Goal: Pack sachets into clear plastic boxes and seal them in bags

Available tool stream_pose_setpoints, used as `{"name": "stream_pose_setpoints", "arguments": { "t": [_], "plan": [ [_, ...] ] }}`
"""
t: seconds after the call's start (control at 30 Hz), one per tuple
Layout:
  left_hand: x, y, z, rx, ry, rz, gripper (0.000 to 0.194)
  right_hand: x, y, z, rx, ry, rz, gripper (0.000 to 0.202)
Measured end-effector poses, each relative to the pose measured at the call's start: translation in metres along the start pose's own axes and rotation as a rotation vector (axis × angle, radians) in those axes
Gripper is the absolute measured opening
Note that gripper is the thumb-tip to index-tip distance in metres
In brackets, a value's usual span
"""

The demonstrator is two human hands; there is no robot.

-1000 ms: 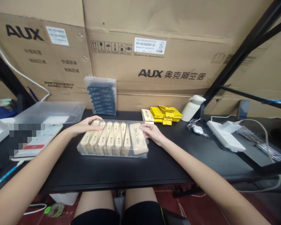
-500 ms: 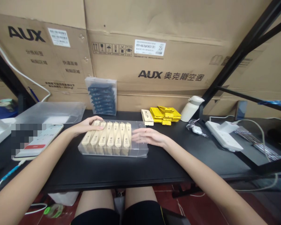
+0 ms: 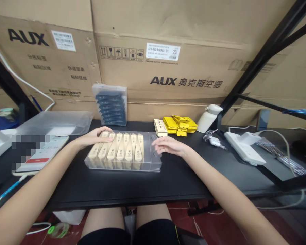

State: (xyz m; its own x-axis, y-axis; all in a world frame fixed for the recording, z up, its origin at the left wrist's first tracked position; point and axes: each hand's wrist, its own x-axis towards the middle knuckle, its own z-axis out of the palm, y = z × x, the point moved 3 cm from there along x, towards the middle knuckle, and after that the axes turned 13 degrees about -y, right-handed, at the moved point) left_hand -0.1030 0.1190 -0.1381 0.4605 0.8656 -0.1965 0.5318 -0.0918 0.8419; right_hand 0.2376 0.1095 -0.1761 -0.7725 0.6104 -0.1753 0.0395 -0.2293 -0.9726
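A clear plastic box (image 3: 122,166) lies flat on the black desk with a row of several cream-coloured packets (image 3: 120,148) inside. My left hand (image 3: 102,136) grips the box at its far left corner, thumb across the top over the packets. At the box's right end, a transparent flap (image 3: 154,144) sticks out. My right hand (image 3: 169,145) is beside that flap, holding nothing, its fingers loosely bent and apart; whether the fingertips touch the flap I cannot tell.
Behind stands a clear box (image 3: 111,105) of dark blue packets. Yellow packets (image 3: 180,126) and a cream packet (image 3: 160,127) are stacked near a white bottle (image 3: 209,117). A phone (image 3: 42,154) lies left, a power strip (image 3: 244,148) right. Large cardboard boxes (image 3: 132,78) back the desk.
My right hand has moved right, out from the box's right end to beside the flap. My left hand and the box have stayed in place.
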Motion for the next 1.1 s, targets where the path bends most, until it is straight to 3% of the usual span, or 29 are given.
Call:
{"name": "stream_pose_setpoints", "arguments": {
  "t": [0.1,0.17,0.2,0.3,0.4,0.53,0.73,0.83,1.0,1.1],
  "plan": [
    [0.000,0.000,0.000,0.007,0.002,0.008,0.053,-0.008,-0.004,-0.028,-0.266,0.442,-0.105,0.022],
    [0.000,0.001,0.000,0.021,0.003,0.008,0.054,-0.016,-0.011,-0.038,-0.648,0.713,-0.193,0.021],
    [0.000,0.002,0.000,0.026,0.004,0.006,0.055,-0.019,-0.015,-0.038,-0.873,0.784,-0.216,0.021],
    [0.000,0.002,0.000,0.025,0.013,0.008,0.055,-0.020,-0.017,-0.030,-1.406,0.743,-0.159,0.023],
    [0.001,-0.001,-0.001,0.016,0.019,0.011,0.055,-0.015,-0.011,-0.027,-1.584,0.637,0.004,0.031],
    [0.004,-0.008,-0.003,0.036,-0.004,0.037,0.054,-0.011,-0.005,-0.030,-1.617,0.595,0.114,0.040],
    [0.005,-0.011,-0.004,0.032,-0.011,0.049,0.050,-0.013,-0.009,-0.032,-1.581,0.657,-0.010,0.045],
    [0.004,-0.009,-0.003,0.031,-0.014,0.037,0.052,-0.019,-0.019,-0.027,-1.473,0.764,-0.213,0.045],
    [0.005,-0.010,-0.004,0.038,-0.024,0.037,0.053,-0.038,-0.035,-0.023,-1.085,1.104,-0.608,0.029],
    [0.007,-0.013,-0.004,0.031,-0.029,0.047,0.053,-0.046,-0.038,-0.027,-0.846,1.234,-0.788,0.023]
  ]
}}
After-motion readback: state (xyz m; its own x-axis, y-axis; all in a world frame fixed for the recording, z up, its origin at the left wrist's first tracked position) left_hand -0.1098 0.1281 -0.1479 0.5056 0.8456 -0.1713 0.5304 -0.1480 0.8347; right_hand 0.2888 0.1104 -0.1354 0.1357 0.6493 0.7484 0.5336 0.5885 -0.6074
